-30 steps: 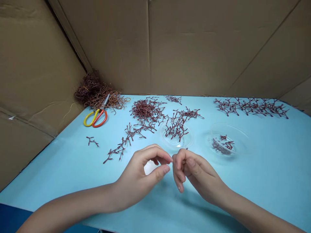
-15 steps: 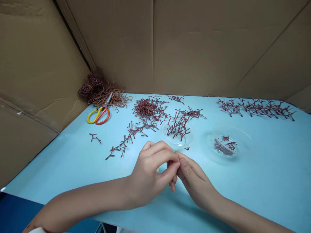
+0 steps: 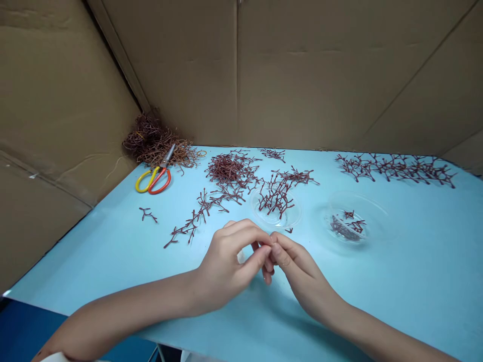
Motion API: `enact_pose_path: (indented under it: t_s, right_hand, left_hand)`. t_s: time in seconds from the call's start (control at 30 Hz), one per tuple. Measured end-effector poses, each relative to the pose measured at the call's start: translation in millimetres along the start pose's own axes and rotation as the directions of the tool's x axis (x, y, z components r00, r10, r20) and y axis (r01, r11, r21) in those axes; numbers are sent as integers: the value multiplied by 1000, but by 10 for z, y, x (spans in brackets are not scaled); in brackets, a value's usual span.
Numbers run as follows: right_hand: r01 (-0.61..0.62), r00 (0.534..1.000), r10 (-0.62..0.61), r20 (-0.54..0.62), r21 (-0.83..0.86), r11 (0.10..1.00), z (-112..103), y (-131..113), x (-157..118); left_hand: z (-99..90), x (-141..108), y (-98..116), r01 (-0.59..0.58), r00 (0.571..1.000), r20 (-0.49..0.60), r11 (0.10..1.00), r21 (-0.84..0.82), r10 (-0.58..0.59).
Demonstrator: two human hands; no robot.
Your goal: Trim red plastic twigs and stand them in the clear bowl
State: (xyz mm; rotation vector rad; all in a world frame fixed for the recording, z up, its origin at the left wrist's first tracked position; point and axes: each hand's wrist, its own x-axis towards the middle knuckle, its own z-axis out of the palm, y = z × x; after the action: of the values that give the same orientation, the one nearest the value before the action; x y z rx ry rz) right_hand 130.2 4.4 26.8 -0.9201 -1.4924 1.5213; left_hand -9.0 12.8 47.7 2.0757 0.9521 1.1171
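Observation:
My left hand [image 3: 236, 261] and my right hand [image 3: 296, 261] meet at the fingertips above the front of the blue tabletop. Both pinch thumb against forefinger, and whatever lies between them is too small or hidden to make out. Just beyond the fingers stands a clear plastic bowl [image 3: 298, 215] with dark brown branched twigs [image 3: 274, 197] in it. A tiny twig piece [image 3: 289, 230] lies on the table close to that bowl. Farther right is a second clear bowl [image 3: 377, 213] holding several small brown pieces [image 3: 356, 226].
Scissors [image 3: 158, 180] with yellow and red handles lie at the left, against a tangled heap of stems [image 3: 154, 138]. A dense twig pile [image 3: 230, 168] sits at the back middle. More twigs [image 3: 400, 168] line the back right. Cardboard walls [image 3: 302, 75] enclose the table.
Both hands have shifted slightly left, their fingertips still together in a pinch. The bowls, twigs and scissors stay where they were.

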Motion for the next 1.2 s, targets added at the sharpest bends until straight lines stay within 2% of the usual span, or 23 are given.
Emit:
enact_pose_path:
  t_s: [0.23, 0.43, 0.6, 0.83, 0.97, 1.07, 1.13, 1.2]
  right_hand:
    - [9, 1000, -11, -17, -88, 996, -1, 50, 29]
    - [-29, 999, 25, -20, -211, 977, -33, 101, 68]
    - [-19, 1000, 21, 8, -205, 979, -53, 81, 99]
    - [28, 1000, -29, -9, -150, 988, -69, 26, 75]
    - [26, 1000, -28, -13, -149, 988, -92, 26, 80]
    - [23, 1000, -25, -5, -178, 984, -108, 25, 94]
    - [22, 1000, -23, -3, -218, 976, -112, 26, 106]
    - [17, 1000, -19, -6, -260, 966, -113, 34, 120]
  left_hand:
    - [2, 14, -26, 114, 990, 84, 994, 1, -113]
    - [-6, 46, -77, 241, 953, 173, 969, 58, -247]
    - [10, 77, -102, 324, 926, 208, 946, -3, -317]
    - [-8, 64, -157, 342, 934, 134, 937, -76, -330]
    - [-67, 3, -162, 339, 935, 149, 935, -101, -323]
    - [-184, -76, -182, 291, 950, 109, 957, 20, -291]
    - [-309, -145, -238, 242, 965, 54, 951, 191, -256]
    - [-458, -220, -334, 217, 973, -11, 896, 388, -231]
